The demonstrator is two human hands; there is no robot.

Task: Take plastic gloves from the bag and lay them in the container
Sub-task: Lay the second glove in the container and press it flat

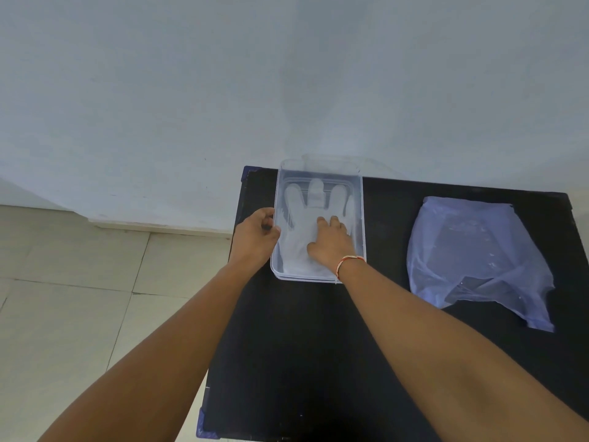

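Observation:
A clear plastic container (357, 186) stands on the black table near its far left corner. Inside it lies a translucent plastic glove (298, 205), spread flat with its fingers pointing away from me. My left hand (255, 237) grips the container's left wall by the rim. My right hand (331, 242) is inside the container, fingers pressing down on the glove's palm area. A crumpled pale blue plastic bag (478, 253) lies flat on the table to the right, apart from both hands.
The black table (312, 346) has blue corner guards; its left edge drops to a tiled floor (79, 298). A pale wall (223, 90) stands right behind the table's far edge.

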